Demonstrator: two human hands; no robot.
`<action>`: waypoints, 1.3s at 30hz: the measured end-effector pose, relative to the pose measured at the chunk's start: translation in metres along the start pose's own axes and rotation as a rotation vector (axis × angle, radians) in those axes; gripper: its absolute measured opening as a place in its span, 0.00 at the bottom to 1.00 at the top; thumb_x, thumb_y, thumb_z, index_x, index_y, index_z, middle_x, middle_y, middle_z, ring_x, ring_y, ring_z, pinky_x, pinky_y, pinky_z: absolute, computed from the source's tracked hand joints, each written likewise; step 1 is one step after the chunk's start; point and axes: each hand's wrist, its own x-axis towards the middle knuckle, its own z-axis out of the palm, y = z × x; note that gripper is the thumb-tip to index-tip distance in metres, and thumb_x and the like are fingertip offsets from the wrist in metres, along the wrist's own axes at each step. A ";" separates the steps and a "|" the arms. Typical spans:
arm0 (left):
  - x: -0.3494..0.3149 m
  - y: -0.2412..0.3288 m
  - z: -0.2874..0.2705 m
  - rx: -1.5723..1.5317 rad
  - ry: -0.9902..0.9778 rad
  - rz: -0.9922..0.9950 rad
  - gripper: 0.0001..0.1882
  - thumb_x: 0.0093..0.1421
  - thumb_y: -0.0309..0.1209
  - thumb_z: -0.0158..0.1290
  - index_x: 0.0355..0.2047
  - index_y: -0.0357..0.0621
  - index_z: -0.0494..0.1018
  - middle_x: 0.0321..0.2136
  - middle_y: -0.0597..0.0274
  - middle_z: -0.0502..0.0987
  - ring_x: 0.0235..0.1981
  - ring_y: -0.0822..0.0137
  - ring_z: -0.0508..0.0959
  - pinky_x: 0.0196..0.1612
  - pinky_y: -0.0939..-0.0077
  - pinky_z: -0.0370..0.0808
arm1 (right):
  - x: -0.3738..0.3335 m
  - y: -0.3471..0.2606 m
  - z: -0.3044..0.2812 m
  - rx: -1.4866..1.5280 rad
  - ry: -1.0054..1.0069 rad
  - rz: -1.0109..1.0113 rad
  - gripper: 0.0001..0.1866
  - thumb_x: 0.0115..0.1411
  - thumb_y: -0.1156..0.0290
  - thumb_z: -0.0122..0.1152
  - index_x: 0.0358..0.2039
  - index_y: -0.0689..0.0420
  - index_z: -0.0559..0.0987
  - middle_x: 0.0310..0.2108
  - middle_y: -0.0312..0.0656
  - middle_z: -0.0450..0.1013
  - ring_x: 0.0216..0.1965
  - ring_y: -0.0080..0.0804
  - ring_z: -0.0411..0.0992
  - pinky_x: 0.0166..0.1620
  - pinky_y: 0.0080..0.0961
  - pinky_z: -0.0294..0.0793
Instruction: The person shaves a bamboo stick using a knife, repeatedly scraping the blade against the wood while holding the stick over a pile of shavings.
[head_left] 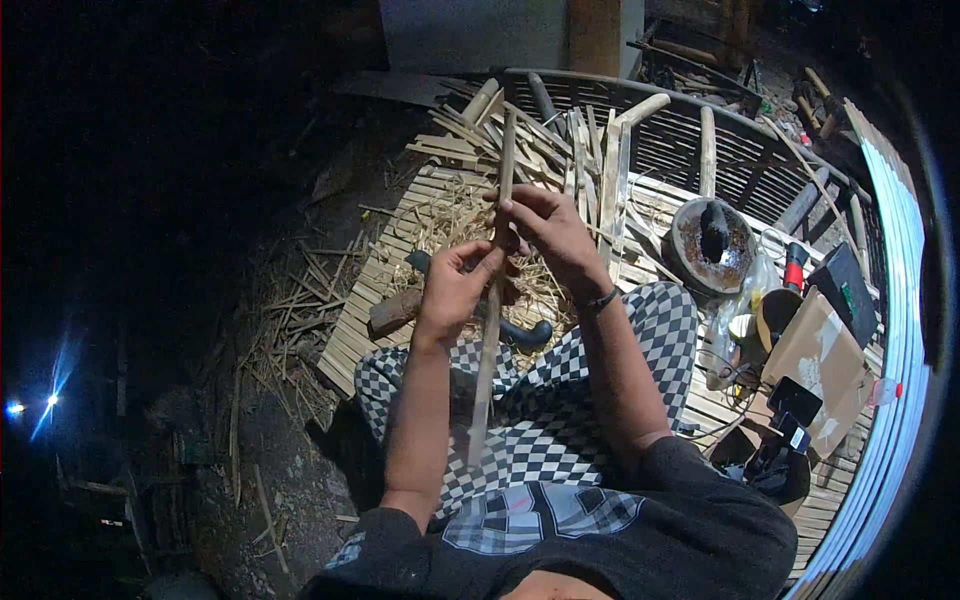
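A long, narrow bamboo strip [486, 370] stands nearly lengthwise before me, its far end over the pile of strips and its near end above my lap. My left hand [455, 285] pinches it near the middle, thumb against the strip. Slightly farther along, my right hand [553, 230] closes its fingers on the same strip. Beneath the hands lie pale shavings [450, 220] on the slatted bamboo platform. A dark curved handle [527, 334] shows by my legs; what it belongs to is hidden. Left of my left hand rests a brown block [395, 312].
Cut bamboo strips [455, 147] are heaped at the far side. To the right are a round worn bowl [711, 246], a cardboard box [818, 365] and a black device [795, 402]. Corrugated sheets [900, 300] curve along the right edge. Scraps [305, 300] litter the ground at left.
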 end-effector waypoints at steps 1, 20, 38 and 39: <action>0.004 0.002 -0.001 -0.018 -0.033 0.007 0.08 0.64 0.28 0.56 0.37 0.34 0.77 0.28 0.64 0.80 0.24 0.76 0.78 0.29 0.81 0.76 | 0.000 -0.002 0.000 -0.036 0.013 -0.006 0.13 0.66 0.68 0.56 0.44 0.64 0.79 0.27 0.36 0.77 0.23 0.15 0.70 0.24 0.13 0.65; -0.005 0.064 -0.135 0.077 0.696 0.452 0.13 0.66 0.21 0.49 0.50 0.39 0.65 0.39 0.52 0.80 0.39 0.58 0.83 0.37 0.66 0.83 | 0.001 0.215 -0.025 -1.227 -0.292 0.297 0.15 0.52 0.61 0.66 0.34 0.59 0.80 0.34 0.58 0.77 0.39 0.57 0.77 0.41 0.46 0.75; -0.041 0.001 -0.151 0.013 0.924 0.491 0.09 0.64 0.25 0.54 0.42 0.34 0.68 0.42 0.50 0.80 0.42 0.57 0.82 0.38 0.74 0.80 | -0.028 0.269 -0.023 -1.364 -0.344 0.301 0.30 0.49 0.61 0.67 0.47 0.64 0.65 0.33 0.62 0.75 0.39 0.62 0.75 0.40 0.51 0.75; -0.044 0.001 -0.149 0.012 0.940 0.483 0.10 0.64 0.25 0.55 0.42 0.34 0.68 0.41 0.51 0.80 0.42 0.59 0.83 0.38 0.74 0.80 | -0.025 0.265 -0.025 -1.364 -0.346 0.305 0.30 0.49 0.61 0.67 0.47 0.64 0.65 0.33 0.62 0.75 0.39 0.62 0.75 0.40 0.51 0.75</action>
